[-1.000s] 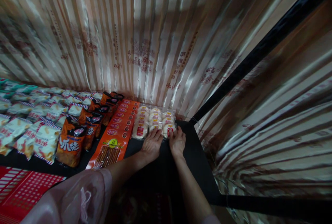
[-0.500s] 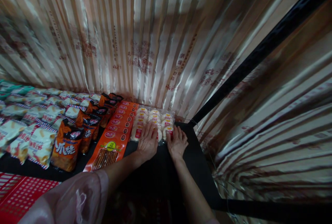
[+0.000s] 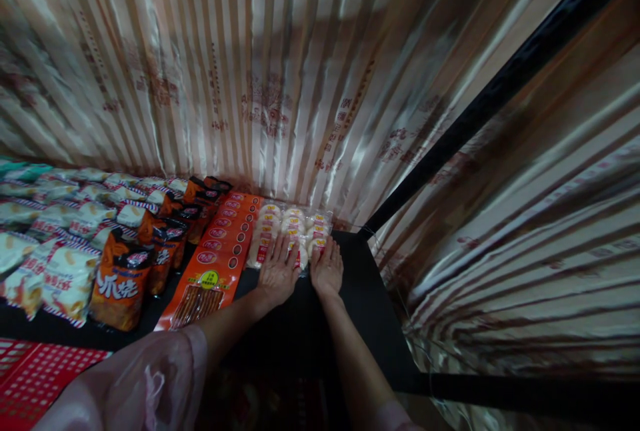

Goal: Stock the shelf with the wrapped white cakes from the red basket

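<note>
Here on the head view I've got the left hand (image 3: 279, 276) laid open, fingers straight, over the front of the white packets (image 3: 293, 221), and the right hand (image 3: 327, 272) open too, fingers at their right front corner; neither is gripping anything. Those packets lie in three rows on the black shelf (image 3: 367, 298), beside the orange packs (image 3: 220, 231), against the curtain (image 3: 200, 71).

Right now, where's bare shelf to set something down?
Bare black shelf: right of the right hand, toward the black post; and between the forearms. Crowded leftward: left hand over round white packs, orange snack sheet, orange-black snack bags, white snack bags.
</note>
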`<state>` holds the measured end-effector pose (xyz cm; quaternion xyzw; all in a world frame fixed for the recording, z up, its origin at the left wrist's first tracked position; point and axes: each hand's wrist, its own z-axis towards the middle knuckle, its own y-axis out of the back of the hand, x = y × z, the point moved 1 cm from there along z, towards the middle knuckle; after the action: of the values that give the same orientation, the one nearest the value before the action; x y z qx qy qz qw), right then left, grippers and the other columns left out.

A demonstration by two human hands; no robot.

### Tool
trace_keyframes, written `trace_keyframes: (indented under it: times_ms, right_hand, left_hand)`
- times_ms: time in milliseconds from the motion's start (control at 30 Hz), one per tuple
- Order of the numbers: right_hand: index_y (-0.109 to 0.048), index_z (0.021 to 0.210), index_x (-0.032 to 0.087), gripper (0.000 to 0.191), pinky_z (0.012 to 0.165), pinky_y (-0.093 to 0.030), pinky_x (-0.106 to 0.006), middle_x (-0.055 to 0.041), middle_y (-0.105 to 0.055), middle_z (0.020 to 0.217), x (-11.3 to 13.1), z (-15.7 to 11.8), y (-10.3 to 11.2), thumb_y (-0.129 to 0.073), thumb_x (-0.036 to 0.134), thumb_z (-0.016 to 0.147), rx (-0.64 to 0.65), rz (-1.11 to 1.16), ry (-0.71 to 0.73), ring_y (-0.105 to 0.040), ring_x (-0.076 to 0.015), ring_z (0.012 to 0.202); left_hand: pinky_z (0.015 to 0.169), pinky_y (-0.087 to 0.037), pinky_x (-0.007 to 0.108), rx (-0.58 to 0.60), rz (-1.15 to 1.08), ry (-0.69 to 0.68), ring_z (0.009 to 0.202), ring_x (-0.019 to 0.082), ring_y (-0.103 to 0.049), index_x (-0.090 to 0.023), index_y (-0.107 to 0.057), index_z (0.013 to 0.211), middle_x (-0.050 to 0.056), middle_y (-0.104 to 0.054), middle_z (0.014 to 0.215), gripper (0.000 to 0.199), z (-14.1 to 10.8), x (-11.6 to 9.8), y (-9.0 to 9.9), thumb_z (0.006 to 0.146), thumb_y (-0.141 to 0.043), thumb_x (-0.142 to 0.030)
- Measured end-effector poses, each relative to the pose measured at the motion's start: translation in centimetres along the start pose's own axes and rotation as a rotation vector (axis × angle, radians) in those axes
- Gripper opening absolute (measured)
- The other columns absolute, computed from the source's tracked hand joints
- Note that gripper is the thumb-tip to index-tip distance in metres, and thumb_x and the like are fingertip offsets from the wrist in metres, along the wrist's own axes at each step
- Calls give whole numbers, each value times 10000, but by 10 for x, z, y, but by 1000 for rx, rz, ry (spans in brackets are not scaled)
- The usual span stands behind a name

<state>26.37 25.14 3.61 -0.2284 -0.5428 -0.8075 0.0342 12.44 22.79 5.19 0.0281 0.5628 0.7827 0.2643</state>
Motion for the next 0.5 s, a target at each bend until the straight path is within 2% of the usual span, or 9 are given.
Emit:
trace_keyframes:
  times_ms: [200,333,500]
  right_hand:
    - [-303,1404,51,619,1068,-260,-444,-217,-300,1453,-3,-1,1,-191,419,919,-32,12,7,-233,-303,1366]
    - [-320,1401,77,614,1061,-258,-473,-209,-239,1480,-1,-7,8,-184,432,919,-70,27,5,-173,-312,1382]
    - [-374,1354,18,610,1059,-275,-469,-236,-291,1448,8,-25,20,-176,398,920,-81,100,16,-172,-295,1383]
  left_hand:
    - [1133,-133,496,-20,2,-9,1408,269,-79,-169,-258,1422,121,-223,1507,601,-1,0,2,865,-438,-305]
    - [1135,-119,495,2,-10,-22,1410,271,-37,-143,-271,1412,129,-172,1520,585,-1,-3,10,866,-426,-286]
    - [1136,-83,517,48,-50,-66,1410,277,-26,-95,-314,1383,157,-169,1514,572,-10,-13,22,860,-435,-291]
